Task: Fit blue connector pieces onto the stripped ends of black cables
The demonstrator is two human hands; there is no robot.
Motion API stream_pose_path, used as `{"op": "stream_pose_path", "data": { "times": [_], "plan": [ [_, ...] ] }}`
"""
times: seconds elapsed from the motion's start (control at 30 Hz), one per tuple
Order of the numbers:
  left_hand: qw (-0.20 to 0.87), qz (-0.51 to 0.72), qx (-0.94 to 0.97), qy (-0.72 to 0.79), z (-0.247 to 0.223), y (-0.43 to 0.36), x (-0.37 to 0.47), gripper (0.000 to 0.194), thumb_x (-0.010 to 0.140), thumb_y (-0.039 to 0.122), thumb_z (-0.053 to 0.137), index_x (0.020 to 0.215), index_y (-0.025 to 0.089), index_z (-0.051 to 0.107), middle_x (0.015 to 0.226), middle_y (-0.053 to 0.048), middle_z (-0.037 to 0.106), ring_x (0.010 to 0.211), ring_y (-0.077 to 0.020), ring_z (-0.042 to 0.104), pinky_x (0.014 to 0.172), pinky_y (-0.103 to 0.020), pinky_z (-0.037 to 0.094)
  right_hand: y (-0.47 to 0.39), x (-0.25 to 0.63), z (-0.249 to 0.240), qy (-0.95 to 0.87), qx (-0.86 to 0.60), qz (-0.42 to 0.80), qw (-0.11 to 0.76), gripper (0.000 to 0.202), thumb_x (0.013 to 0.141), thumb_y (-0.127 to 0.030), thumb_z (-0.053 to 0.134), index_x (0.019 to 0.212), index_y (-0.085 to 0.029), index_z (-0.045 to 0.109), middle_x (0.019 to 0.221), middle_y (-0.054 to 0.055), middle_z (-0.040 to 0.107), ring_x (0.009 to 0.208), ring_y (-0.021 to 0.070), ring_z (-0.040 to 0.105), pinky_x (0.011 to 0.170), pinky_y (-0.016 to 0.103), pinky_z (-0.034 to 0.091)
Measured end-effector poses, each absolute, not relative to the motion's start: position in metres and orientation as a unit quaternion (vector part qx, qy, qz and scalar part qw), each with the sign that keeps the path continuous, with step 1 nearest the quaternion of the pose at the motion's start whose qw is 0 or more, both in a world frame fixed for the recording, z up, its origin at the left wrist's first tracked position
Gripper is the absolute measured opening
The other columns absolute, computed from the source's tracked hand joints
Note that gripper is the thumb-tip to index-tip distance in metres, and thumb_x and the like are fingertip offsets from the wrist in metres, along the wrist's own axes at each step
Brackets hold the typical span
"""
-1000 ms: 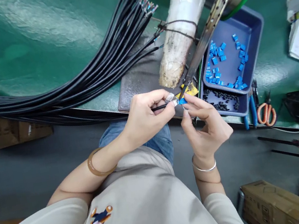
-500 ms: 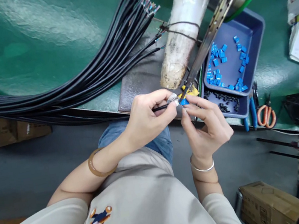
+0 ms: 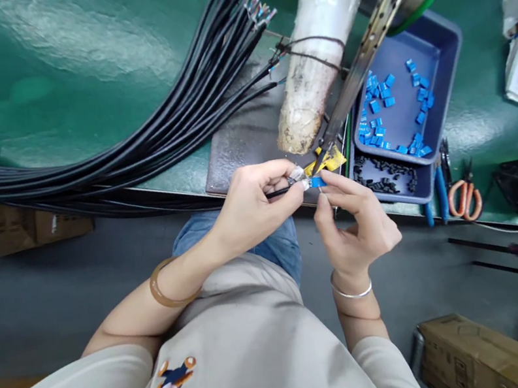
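My left hand (image 3: 265, 203) is closed in a pinch on the end of a black cable (image 3: 277, 192), close to the bench's front edge. Just past its fingertips sits a small blue connector (image 3: 317, 181), against the cable's stripped wires. My right hand (image 3: 356, 214) has its index fingertip at the connector's right end. A thin light wire (image 3: 321, 191) shows between its thumb and finger, which appear to pinch it. Right above the connector, the dark tip of a soldering iron (image 3: 329, 136) points down, close to a crumpled yellow piece (image 3: 333, 159).
A bundle of black cables (image 3: 133, 152) sweeps across the green bench (image 3: 83, 64). The plastic-wrapped duct (image 3: 312, 66) slants down behind my hands. At right stand a blue tray (image 3: 443, 50) of blue connectors, a lower tray with small black pieces (image 3: 380, 177), and orange-handled cutters (image 3: 464, 199).
The blue connector sits slightly lower and farther from the iron's tip, and more of it shows. My right hand has shifted a little left and down; my left hand keeps its pinch.
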State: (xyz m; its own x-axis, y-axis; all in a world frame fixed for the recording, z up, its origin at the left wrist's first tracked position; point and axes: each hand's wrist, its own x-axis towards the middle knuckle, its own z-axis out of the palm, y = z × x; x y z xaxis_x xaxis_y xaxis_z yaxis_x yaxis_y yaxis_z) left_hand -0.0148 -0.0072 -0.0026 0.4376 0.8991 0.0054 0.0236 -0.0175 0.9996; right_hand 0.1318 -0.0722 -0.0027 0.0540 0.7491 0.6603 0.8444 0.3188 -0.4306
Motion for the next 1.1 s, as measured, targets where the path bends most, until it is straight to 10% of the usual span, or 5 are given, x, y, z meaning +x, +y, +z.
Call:
{"op": "stream_pose_path", "data": {
  "times": [0.8, 1.1],
  "plan": [
    [0.706, 0.342, 0.532, 0.32, -0.007, -0.009, -0.027, 0.013, 0.086, 0.023, 0.058, 0.077, 0.014, 0.06, 0.057, 0.003, 0.051, 0.05, -0.005, 0.045, 0.049, -0.017, 0.037, -0.092, 0.127, -0.008, -0.646, -0.568, 0.148, 0.488, 0.01, 0.084, -0.012, 0.065, 0.091, -0.02, 0.067, 0.105, 0.006, 0.077, 0.101, 0.0223, 0.074, 0.075, 0.033, 0.065],
    [0.665, 0.349, 0.562, 0.345, -0.009, -0.013, -0.022, 0.012, 0.083, 0.024, 0.065, 0.078, 0.013, 0.064, 0.061, 0.002, 0.051, 0.053, -0.0052, 0.045, 0.049, -0.017, 0.036, -0.081, 0.136, -0.007, -0.666, -0.573, -0.103, 0.466, 0.023, 0.078, -0.008, 0.071, 0.096, -0.021, 0.067, 0.098, 0.001, 0.078, 0.089, 0.0162, 0.075, 0.08, 0.03, 0.063]
  ]
}}
